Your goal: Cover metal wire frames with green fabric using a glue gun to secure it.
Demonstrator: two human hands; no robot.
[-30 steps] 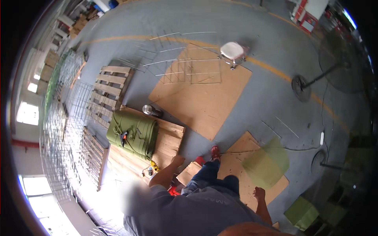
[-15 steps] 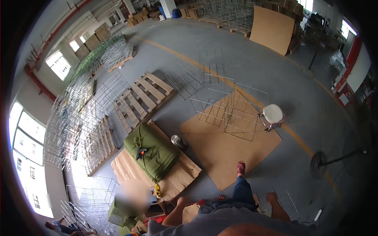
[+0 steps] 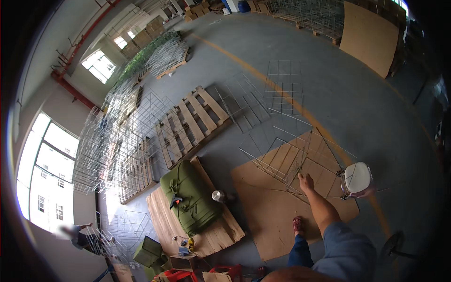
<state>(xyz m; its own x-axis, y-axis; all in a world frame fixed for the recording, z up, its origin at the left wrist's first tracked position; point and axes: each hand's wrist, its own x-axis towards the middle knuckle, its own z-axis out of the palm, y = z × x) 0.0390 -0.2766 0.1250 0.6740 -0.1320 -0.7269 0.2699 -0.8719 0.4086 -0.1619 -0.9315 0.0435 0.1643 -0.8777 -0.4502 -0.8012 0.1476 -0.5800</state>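
My right arm reaches forward over a flat brown cardboard sheet (image 3: 263, 211). At its end, my right hand (image 3: 306, 182) is closed at the near side of a thin metal wire frame (image 3: 270, 168), and its fingers appear wrapped round the wire. The frame stands on the cardboard, its far part running past the sheet's edge. Just right of it is a stool with a round white seat (image 3: 358, 177). My left hand is out of view. My foot in a red sandal (image 3: 298, 224) rests on the cardboard.
To the left, a green padded bundle (image 3: 190, 197) with a black-and-orange tool (image 3: 176, 200) lies on a wood-topped pallet (image 3: 157, 207). A metal flask (image 3: 218, 196) stands beside it. Beyond are a slatted pallet (image 3: 190, 117) and stacked wire frames (image 3: 112, 145). Another person (image 3: 81, 237) is at far left.
My right hand has moved from low beside my body forward to the wire frame and closed on it. My left hand has left the view. The whole view has shifted and turned.
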